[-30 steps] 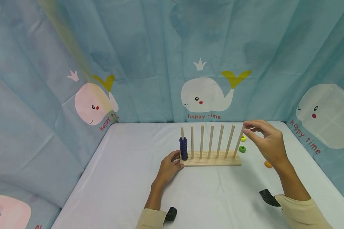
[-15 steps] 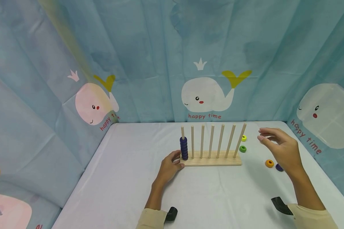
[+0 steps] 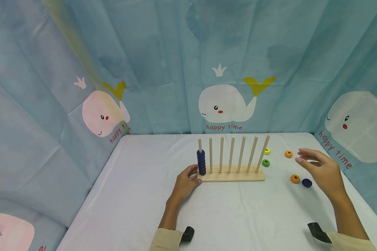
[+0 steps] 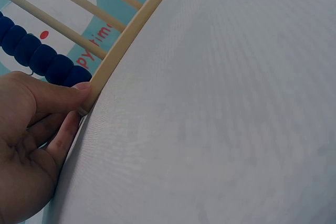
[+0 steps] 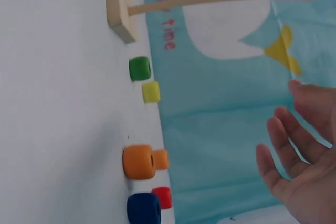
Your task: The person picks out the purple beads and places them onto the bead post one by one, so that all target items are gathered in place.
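Note:
A wooden peg rack (image 3: 232,178) with several upright pegs stands on the white table. Dark blue beads (image 3: 201,163) are stacked on its leftmost peg; the other pegs are bare. My left hand (image 3: 184,183) grips the left end of the base, thumb at the front edge, as the left wrist view also shows. Off to the right, my right hand (image 3: 326,174) is raised above the table, fingers loosely bent and holding nothing. Nearest to it are an orange bead (image 3: 288,154), a second orange bead (image 3: 295,179) and a loose dark blue bead (image 3: 307,183).
A green bead (image 3: 265,163) and a yellow bead (image 3: 267,151) lie just right of the rack. In the right wrist view a red bead (image 5: 163,198) shows beside the blue one. A blue whale-print curtain (image 3: 163,69) encloses the table's back and sides.
My right hand has moved away from the top of the rightmost peg, going right and lower. Beads it covered are now visible. The left hand stays on the base.

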Available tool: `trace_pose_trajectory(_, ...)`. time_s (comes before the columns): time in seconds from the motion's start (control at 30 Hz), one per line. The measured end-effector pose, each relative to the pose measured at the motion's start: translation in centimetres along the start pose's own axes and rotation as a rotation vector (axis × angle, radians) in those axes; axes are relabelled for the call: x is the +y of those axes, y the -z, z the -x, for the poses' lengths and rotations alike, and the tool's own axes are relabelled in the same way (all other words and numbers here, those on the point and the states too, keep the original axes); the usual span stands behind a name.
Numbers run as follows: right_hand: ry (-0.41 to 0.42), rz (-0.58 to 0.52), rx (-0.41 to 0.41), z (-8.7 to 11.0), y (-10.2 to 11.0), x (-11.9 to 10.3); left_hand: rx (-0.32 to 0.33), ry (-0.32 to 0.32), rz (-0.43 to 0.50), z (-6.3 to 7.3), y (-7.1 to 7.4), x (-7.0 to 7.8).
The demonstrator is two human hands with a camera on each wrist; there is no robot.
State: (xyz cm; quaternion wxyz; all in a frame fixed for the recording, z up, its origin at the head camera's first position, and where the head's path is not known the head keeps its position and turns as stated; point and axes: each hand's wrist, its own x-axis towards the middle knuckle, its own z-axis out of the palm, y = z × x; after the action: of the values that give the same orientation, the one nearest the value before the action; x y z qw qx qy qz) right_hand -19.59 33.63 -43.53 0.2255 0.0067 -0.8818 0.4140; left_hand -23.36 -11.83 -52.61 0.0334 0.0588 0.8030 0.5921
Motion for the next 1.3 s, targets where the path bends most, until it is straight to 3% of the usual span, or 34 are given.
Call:
trace_pose_trajectory(0.27, -0.059, -0.003, -0.054, 0.4, 1.1, 1.8, 0.001, 0.001, 0.003, -0.1, 0.0, -0.1)
trace_pose_trajectory(0.47, -0.173, 0.038, -0.132, 0.4, 1.5, 3.4, 0.001, 0.001, 0.004, -0.1, 0.0, 0.0)
trace_pose_trajectory(0.63, -0.248, -0.011, -0.203, 0.5, 1.8, 4.7, -0.002, -0.012, -0.004, -0.1, -0.1, -0.1)
trace_pose_trajectory(1.3, -0.308, 0.048, -0.389, 0.6, 2.1, 7.9, 0.003, -0.013, -0.012, -0.2, -0.1, -0.1)
